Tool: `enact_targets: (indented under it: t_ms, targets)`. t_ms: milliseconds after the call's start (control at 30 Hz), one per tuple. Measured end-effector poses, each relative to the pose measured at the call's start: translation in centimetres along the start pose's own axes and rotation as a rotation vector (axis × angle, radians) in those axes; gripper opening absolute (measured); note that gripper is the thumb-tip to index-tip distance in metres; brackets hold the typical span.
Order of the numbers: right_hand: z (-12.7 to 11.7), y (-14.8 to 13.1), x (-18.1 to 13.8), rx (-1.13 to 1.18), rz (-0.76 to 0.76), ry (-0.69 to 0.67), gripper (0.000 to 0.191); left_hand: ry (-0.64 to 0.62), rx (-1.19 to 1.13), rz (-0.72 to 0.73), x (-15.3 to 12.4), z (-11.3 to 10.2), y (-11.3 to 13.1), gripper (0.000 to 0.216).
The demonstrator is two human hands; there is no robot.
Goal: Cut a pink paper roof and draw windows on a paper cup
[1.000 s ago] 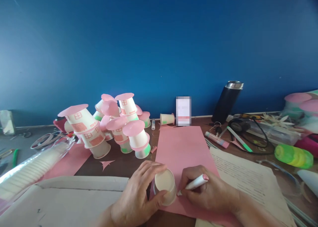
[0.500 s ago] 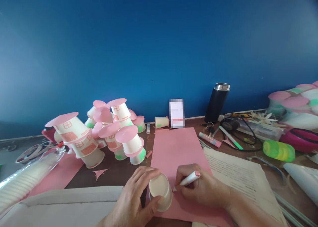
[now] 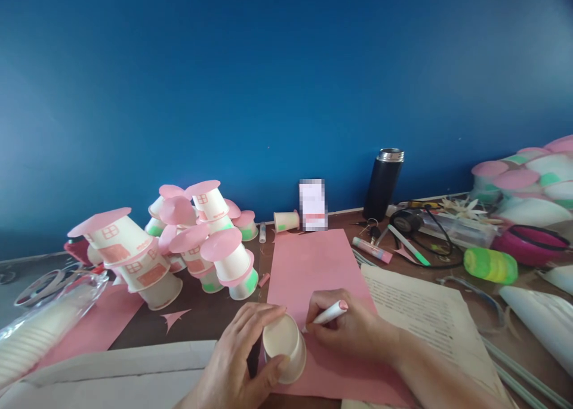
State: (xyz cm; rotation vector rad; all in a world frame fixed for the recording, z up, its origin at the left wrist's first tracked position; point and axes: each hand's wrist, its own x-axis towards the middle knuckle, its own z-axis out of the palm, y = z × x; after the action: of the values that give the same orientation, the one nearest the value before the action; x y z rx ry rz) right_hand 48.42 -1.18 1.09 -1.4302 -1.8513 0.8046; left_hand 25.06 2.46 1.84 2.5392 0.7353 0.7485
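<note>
Cup held; marker (pink-ended) shifted toward far side.

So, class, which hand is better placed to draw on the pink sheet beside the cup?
Probably the right hand: it holds the white pen, its tip close beside the cup on the pink sheet. The left hand is busy holding the cup.

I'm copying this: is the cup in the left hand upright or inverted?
Inverted: the cup shows its base up, wider rim below.
</note>
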Motion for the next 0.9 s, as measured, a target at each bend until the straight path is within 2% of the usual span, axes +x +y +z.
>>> enact_targets:
  t_ms: [500,900]
  targets:
    - [0.0,-1.4,0.8,0.011,0.117,0.021,0.01,-0.006,-0.041,-0.004,0.1,-0.2,0.2,0.045]
    - [0.2,-1.5,1.4,0.042,0.189,-0.003,0.02,0.002,-0.081,-0.01,-0.1,-0.1,0.1,0.048]
